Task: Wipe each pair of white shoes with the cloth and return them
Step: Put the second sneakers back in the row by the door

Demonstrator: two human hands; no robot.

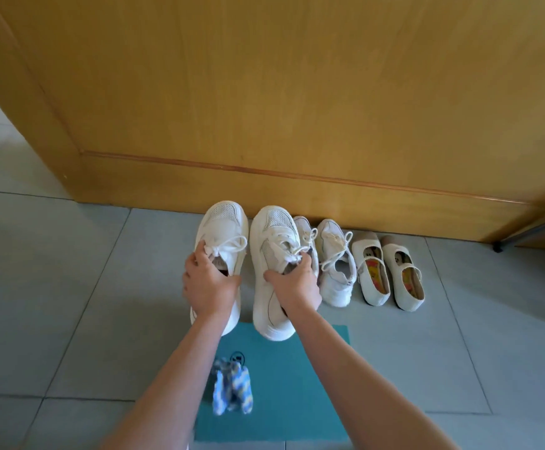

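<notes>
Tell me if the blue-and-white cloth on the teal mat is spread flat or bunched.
Bunched: the blue-and-white striped cloth sits crumpled in a small heap on the teal mat.

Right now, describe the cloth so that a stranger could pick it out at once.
Below the wooden panel, a teal mat lies on the grey tiled floor. Near the mat's left edge sits the cloth. It is a crumpled blue-and-white bundle, unlike the white shoes lined up beyond it.

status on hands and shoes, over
Left grip holds left sneaker, right grip holds right sneaker, both at the collar. Cloth lies loose on teal mat. Laced pair and strap flats sit to the right.
</notes>
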